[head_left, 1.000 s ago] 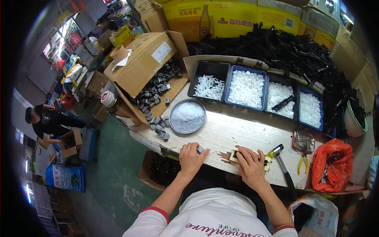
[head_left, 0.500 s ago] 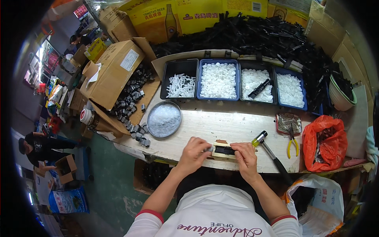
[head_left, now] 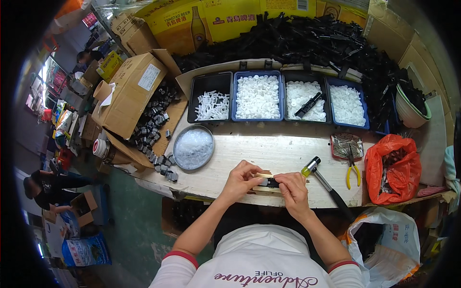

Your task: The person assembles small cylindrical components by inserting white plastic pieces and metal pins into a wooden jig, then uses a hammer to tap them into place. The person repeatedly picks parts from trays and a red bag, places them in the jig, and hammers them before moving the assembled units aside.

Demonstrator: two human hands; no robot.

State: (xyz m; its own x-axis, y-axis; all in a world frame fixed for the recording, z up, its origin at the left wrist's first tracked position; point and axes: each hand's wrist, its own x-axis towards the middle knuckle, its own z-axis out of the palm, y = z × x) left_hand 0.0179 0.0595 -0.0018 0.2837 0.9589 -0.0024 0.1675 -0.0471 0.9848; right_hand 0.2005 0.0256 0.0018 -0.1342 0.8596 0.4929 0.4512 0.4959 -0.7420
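Observation:
At the front edge of the table, a cream-coloured holder block lies between my hands. A black plastic part sits in its slot. My left hand pinches a small grey piece at the left end of the slot, touching or very close to the black part. With its fingers bent over the right end of the black part, my right hand presses it in the holder. Its fingertips cover that end. Just right of this hand lies a hammer with a yellow-and-black head and dark grip.
Behind are trays of white plastic pieces, one bearing a black part. Left stand a round dish and a carton spilling grey pieces. Right are yellow-handled pliers, a pin tray and a red bag.
My left hand has moved slightly right, bringing the grey piece from the holder's left end into its slot. My right hand stays on the black part. The view has shifted a little.

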